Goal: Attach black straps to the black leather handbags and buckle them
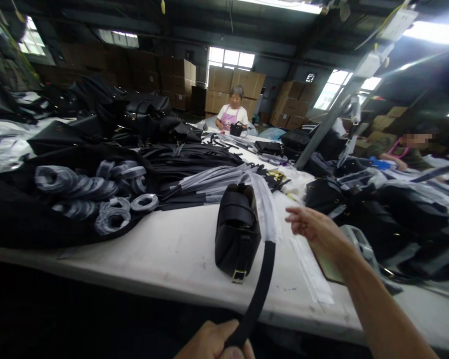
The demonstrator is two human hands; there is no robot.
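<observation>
A small black handbag (235,234) stands on the white table, its gold buckle (239,276) facing me. From its top a shoulder strap (260,284) loops over to the right and down past the table's edge. Clear plastic wraps the strap's upper part; the lower part is bare black. At the bottom of the view my left hand (219,341) is closed around the strap's lower end. My right hand (309,227) hovers to the right of the bag, apart from it, fingers outstretched and holding nothing.
Plastic-wrapped strap rolls (112,214) lie on black material at left, with flat straps (194,164) and a bag pile (134,109) behind. More black bags (396,219) crowd the right, near a slanted metal post (325,122). Two people work farther off, one (232,117) across the table.
</observation>
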